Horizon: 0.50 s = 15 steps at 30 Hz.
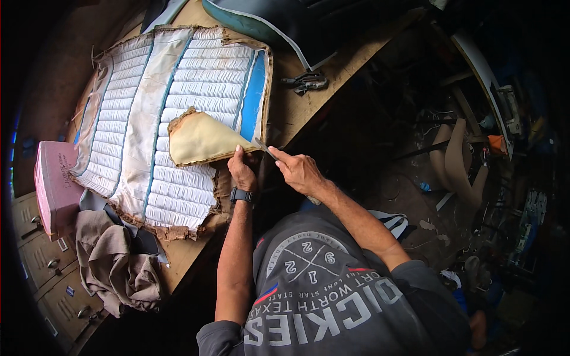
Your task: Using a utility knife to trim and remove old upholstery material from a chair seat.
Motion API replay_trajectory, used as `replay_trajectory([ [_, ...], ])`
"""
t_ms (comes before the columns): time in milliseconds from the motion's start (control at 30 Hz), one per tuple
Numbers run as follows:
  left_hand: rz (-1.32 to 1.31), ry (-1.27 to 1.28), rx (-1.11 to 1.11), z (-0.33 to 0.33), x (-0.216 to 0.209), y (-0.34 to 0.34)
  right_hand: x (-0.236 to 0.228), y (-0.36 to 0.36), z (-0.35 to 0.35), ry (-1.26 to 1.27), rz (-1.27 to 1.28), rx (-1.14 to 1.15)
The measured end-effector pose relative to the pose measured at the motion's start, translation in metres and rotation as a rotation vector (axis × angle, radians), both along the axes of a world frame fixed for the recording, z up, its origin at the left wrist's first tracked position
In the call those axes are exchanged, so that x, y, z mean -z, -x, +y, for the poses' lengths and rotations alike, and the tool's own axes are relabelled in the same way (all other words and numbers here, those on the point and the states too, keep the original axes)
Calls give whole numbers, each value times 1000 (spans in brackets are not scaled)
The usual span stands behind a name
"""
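A seat cover (133,118) lies spread on the wooden table, showing its white ribbed backing, blue seam lines and ragged brown edges. One corner is folded over as a cream flap (205,139), beside a bare blue strip (253,95). My left hand (242,171), with a dark watch on its wrist, pinches the near edge of this flap with the thumb on top. My right hand (300,172) is closed around a slim knife (265,148), its index finger stretched along it. The blade tip touches or nearly touches the cover's edge, just right of my left thumb.
A dark pair of pliers or clamp (306,82) lies on the table (303,113) near its right edge. Black sheet material (297,29) covers the far end. At left are a pink block (56,184), a crumpled brown cloth (116,261) and metal drawers (56,291). Clutter covers the floor at right.
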<state>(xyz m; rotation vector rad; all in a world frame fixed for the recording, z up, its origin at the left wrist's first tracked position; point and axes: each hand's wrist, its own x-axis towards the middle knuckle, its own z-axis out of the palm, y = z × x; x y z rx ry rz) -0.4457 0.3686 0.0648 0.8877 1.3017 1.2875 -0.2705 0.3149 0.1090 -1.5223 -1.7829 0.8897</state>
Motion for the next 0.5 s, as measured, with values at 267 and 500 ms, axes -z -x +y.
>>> replay_trajectory([
  [267,25,-32,-2,2,2,0,1,3,8,47,-26,-23],
  [500,-127,26,-33,2,6,4,-4,-2,-29,154,4,-25],
])
